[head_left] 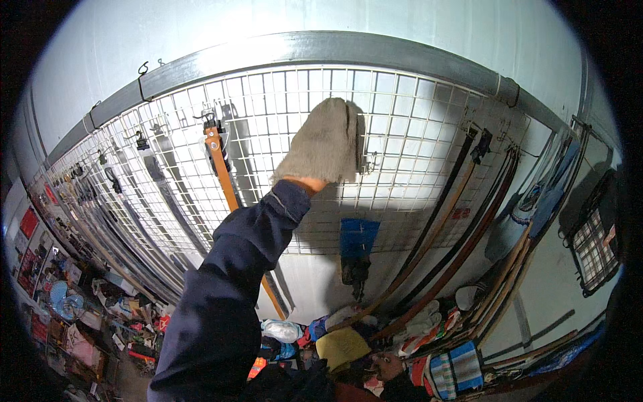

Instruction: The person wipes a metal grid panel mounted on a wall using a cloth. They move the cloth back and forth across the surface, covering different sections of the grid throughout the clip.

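My left arm, in a navy sleeve, reaches up to a white wire grid panel (395,134). A grey cloth (321,137) drapes over my left hand (309,184), hiding the fingers; only a strip of wrist shows. The cloth lies against the grid, beside a small hook (370,161). Low in the view my right hand (387,366) is dim and small, near a yellow cloth-like item (341,348); its fingers do not show clearly. A tan belt (221,167) hangs left of my raised arm, and a blue card with black straps (358,238) hangs below the cloth.
Dark and brown belts (462,234) hang on the grid's right, with several more (100,221) along the left. A grey metal bar (321,50) runs above. Gloves (422,321), a striped bag (455,372) and clutter lie below. A blue fan (65,300) stands far left.
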The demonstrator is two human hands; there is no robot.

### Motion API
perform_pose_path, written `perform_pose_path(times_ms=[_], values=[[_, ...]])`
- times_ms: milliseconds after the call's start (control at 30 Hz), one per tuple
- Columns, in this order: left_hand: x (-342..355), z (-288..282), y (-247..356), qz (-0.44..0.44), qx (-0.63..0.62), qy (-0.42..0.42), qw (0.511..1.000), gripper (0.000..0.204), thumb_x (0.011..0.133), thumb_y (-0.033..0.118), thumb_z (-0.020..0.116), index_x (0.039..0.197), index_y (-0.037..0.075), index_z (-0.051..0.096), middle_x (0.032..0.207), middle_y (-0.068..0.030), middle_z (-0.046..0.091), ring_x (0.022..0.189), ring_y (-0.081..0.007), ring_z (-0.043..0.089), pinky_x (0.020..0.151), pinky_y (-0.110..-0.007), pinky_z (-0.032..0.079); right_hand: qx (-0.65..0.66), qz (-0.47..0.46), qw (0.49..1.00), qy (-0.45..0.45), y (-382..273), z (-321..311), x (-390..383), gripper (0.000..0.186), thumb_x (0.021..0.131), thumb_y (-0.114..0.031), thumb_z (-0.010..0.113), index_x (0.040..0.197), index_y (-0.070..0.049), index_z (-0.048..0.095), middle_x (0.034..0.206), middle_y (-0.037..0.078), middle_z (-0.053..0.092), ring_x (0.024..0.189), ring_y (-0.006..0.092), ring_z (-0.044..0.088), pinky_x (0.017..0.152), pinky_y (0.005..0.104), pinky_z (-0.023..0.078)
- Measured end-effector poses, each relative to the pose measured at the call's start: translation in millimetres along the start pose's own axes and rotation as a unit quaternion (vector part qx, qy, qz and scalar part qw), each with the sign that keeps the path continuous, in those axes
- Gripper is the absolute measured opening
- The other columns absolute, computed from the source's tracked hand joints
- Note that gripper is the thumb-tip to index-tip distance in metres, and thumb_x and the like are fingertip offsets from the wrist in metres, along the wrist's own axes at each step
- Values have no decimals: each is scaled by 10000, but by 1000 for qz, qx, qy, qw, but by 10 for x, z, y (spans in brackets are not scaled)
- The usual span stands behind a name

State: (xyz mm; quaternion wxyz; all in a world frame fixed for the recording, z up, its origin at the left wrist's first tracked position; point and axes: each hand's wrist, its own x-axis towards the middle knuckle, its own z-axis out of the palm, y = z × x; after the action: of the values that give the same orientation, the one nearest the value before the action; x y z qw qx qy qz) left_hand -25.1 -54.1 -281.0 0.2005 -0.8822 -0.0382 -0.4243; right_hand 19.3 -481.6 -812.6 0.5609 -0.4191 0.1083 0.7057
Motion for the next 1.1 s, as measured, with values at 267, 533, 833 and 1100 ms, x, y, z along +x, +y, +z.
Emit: perform_pose_path(times_ms=[267,533,833,1100], values=[[-224,83,-9,48,53,-28,997,403,722,205,723,1062,-8,683,1129,-199,607,1131,-373,540,1000,-447,489,116,-31,892,-436,1,-147,-8,482,1062,-433,415,1191,-21,630,977,183,679,786,252,632,635,446,520],[-35,-14,13,47,-27,-10,998,596,714,271,759,1220,-10,617,1209,-183,579,1177,-369,524,1066,-447,451,156,3,844,-513,-87,-229,59,543,1084,-471,235,1273,-106,590,1270,154,607,1001,300,619,861,465,507],[-812,690,-100,-47,-22,-109,993,564,896,341,660,1393,117,514,1388,-126,522,1326,-303,463,1132,-428,385,-280,-131,938,158,153,60,-232,521,1094,-417,242,1272,-61,578,1131,183,642,824,264,588,744,423,470],[-877,598,215,-37,-62,1,997,372,948,275,609,1274,97,604,1338,-157,575,1291,-318,515,1111,-451,408,-103,-135,984,-49,44,-199,-189,455,1089,-342,321,1297,-35,584,1036,184,659,646,236,556,622,425,468]])
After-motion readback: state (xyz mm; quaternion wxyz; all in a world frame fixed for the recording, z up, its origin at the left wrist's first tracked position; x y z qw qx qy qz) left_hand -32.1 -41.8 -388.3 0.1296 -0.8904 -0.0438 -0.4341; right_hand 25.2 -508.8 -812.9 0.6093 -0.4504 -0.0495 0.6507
